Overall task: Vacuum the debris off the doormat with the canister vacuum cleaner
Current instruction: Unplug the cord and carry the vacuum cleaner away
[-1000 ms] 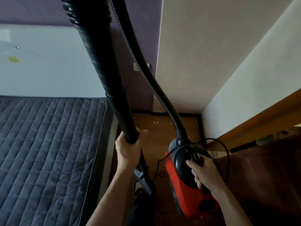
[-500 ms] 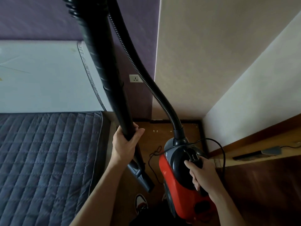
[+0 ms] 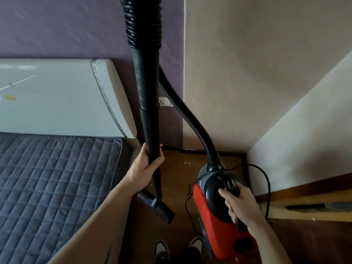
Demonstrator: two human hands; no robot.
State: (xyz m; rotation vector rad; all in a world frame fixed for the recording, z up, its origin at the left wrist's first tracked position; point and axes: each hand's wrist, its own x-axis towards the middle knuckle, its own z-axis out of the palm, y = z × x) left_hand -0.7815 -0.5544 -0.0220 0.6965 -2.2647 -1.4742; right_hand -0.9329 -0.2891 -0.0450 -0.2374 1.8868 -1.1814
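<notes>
- Wooden floor (image 3: 177,180), narrow strip between quilted bed (image 3: 57,178) and walls.
- Red canister vacuum (image 3: 207,216) at right; right hand (image 3: 242,204) curled round its top handle.
- Left hand (image 3: 144,168) grips upright black wand (image 3: 148,111), nozzle (image 3: 162,206) near bed.

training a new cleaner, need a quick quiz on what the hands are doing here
1. True or false: the left hand grips the black wand.
2. The right hand holds the red canister by its: A) wheel B) top handle C) cord
3. Short answer: what is fixed to the purple wall beside the hose?

Key: 1 true. 2 B. 3 a wall socket.
</notes>
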